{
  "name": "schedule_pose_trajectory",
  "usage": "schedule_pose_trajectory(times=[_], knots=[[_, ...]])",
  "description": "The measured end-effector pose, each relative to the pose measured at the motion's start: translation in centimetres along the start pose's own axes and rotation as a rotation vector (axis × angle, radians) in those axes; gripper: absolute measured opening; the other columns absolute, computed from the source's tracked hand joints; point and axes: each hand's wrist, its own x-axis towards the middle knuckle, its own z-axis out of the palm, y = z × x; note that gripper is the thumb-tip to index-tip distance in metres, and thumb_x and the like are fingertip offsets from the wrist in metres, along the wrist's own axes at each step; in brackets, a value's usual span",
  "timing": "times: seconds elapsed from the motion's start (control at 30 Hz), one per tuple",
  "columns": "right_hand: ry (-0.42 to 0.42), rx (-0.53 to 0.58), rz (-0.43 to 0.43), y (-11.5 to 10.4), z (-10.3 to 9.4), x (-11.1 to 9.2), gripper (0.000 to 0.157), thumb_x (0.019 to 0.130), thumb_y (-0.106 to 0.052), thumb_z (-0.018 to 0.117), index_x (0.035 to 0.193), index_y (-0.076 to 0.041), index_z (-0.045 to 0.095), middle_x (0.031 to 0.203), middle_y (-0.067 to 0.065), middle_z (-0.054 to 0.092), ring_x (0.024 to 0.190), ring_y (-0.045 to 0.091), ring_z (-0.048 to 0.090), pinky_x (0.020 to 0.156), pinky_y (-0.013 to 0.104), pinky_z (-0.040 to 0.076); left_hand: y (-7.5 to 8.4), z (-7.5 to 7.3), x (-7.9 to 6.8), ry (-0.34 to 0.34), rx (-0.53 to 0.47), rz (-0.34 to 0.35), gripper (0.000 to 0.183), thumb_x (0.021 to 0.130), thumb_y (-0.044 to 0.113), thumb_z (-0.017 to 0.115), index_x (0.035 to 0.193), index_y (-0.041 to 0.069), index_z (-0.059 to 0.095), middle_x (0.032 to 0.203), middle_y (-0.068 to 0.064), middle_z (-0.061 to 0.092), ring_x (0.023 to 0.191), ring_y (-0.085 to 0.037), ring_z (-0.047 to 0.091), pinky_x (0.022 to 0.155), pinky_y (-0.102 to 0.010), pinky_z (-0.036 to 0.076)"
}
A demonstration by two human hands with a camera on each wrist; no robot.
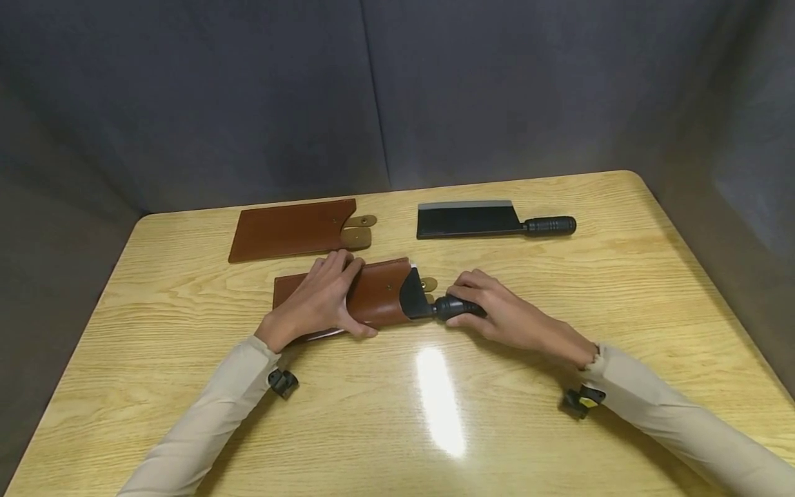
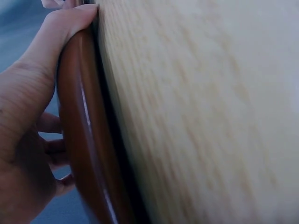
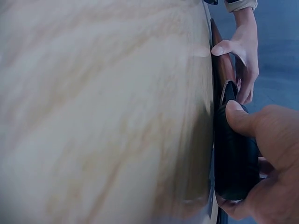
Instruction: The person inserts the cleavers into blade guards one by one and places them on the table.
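Observation:
A brown leather knife sheath [image 1: 381, 293] lies on the table, with the black blade of a cleaver [image 1: 412, 297] partly inside it and its heel showing at the curved mouth. My left hand [image 1: 317, 297] spans the sheath from above, thumb at the near edge and fingers at the far one. In the left wrist view the thumb [image 2: 70, 23] sits against the bulging sheath [image 2: 81, 121]. My right hand [image 1: 499, 310] grips the cleaver's ribbed black handle [image 3: 236, 156], thumb along its front end. One tan snap strap [image 1: 429, 284] sticks out behind the blade.
Farther back lies a second brown sheath [image 1: 288, 231], its tan straps [image 1: 357, 237] pointing right. To the right of it rests another black cleaver [image 1: 468, 221], handle to the right. Grey curtains [image 1: 261, 103] hang round the wooden table [image 1: 348, 421].

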Motion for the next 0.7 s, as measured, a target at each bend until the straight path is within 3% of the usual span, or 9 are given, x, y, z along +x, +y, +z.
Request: schedule_pose_trajectory(times=[0.17, 0.33, 0.47, 0.6, 0.7], knots=[[0.013, 0.009, -0.001, 0.0, 0.0, 0.1, 0.032, 0.098, -0.027, 0.076, 0.123, -0.007, 0.072, 0.114, 0.002, 0.061, 0.099, 0.014, 0.051, 0.082, 0.035, 0.048, 0.1, -0.8, -0.7, -0.091, -0.055, -0.011, 0.131, 0.067, 0.071, 0.089, 0.163, 0.001, 0.033, 0.138, -0.018, 0.043, 0.127, -0.035, 0.043, 0.110, -0.054, 0.030], [0.018, 0.010, -0.002, 0.2, 0.0, -0.4, 0.034, 0.099, -0.027, 0.076, 0.125, -0.006, 0.072, 0.116, 0.002, 0.061, 0.100, 0.014, 0.051, 0.083, 0.035, 0.049, -1.0, -1.6, -2.9, -0.146, -0.086, -0.063, 0.137, 0.068, 0.068, 0.090, 0.168, 0.006, 0.020, 0.155, -0.020, 0.033, 0.143, -0.039, 0.036, 0.117, -0.060, 0.024], [0.027, 0.013, 0.002, 0.2, -0.2, -0.6, 0.032, 0.098, -0.027, 0.076, 0.124, -0.007, 0.073, 0.115, 0.000, 0.061, 0.100, 0.013, 0.051, 0.083, 0.034, 0.049, -2.1, -1.7, -4.8, -0.111, -0.083, -0.129, 0.137, 0.069, 0.068, 0.090, 0.168, 0.005, 0.018, 0.158, -0.022, 0.030, 0.147, -0.041, 0.031, 0.116, -0.064, 0.022], [0.023, 0.008, 0.001, 0.2, -0.3, -0.6, 0.032, 0.099, -0.027, 0.076, 0.123, -0.007, 0.072, 0.114, 0.000, 0.060, 0.098, 0.013, 0.050, 0.081, 0.033, 0.047, -2.4, -1.6, -5.9, -0.053, -0.124, -0.220, 0.137, 0.070, 0.068, 0.090, 0.167, 0.004, 0.018, 0.158, -0.025, 0.030, 0.145, -0.042, 0.033, 0.111, -0.069, 0.028], [0.016, 0.007, 0.006, 0.2, -0.3, -0.6, 0.032, 0.099, -0.028, 0.075, 0.123, -0.006, 0.072, 0.114, -0.001, 0.059, 0.099, 0.013, 0.049, 0.081, 0.033, 0.047, -2.3, -1.9, -6.2, 0.014, -0.227, -0.336, 0.124, 0.081, 0.062, 0.085, 0.166, 0.001, 0.020, 0.159, -0.031, 0.029, 0.143, -0.047, 0.036, 0.110, -0.069, 0.035]])
